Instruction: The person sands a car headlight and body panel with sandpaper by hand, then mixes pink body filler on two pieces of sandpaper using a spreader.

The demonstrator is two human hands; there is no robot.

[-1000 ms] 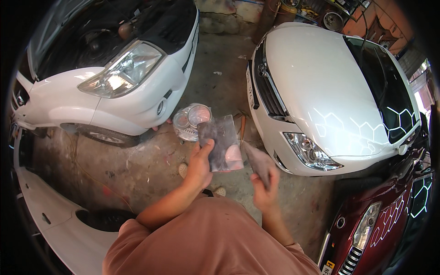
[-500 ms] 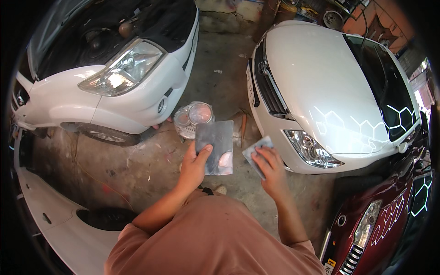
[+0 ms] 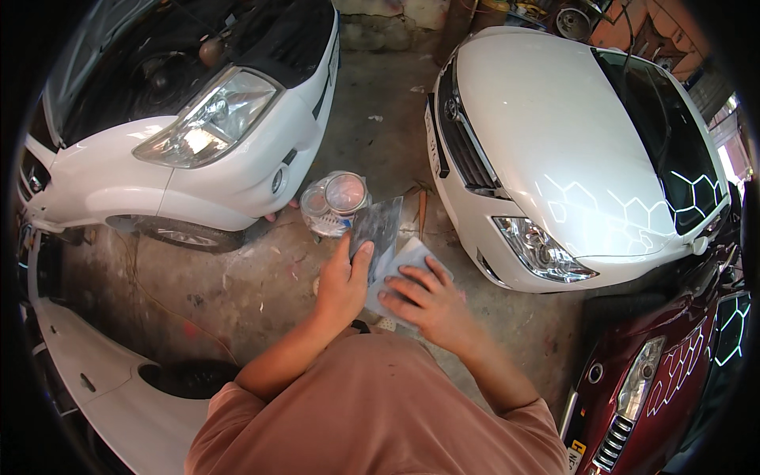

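Currently, from the left: a pale car body [image 3: 119, 404] stands at the lower edge of the view, and above it a white car [image 3: 229, 190] with its engine bay uncovered. Right of that car's bumper, a round tub [image 3: 346, 192] with a pinkish top sits on the floor [image 3: 237, 285] beside a second, similar one.

The left hand [image 3: 340, 277] is closed on a dark plate [image 3: 378, 228], thumb on the near face. The plate is held up in front of the body, near the tub in the view, and has turned from face-up to a steep tilt since half a second ago.

The right hand [image 3: 423, 299] holds a pale plate [image 3: 412, 255], fingers spread across its face; its thumb cannot be made out. This plate was well apart from the dark one and has come in to overlap its lower right edge in the view. Contact cannot be confirmed. The change appears to bring both hands into joint work at one spot. The pink patch seen earlier on the dark plate is no longer visible; its whereabouts cannot be told.

Farther right stand another white car [image 3: 546, 150] and a dark red car [image 3: 613, 368].
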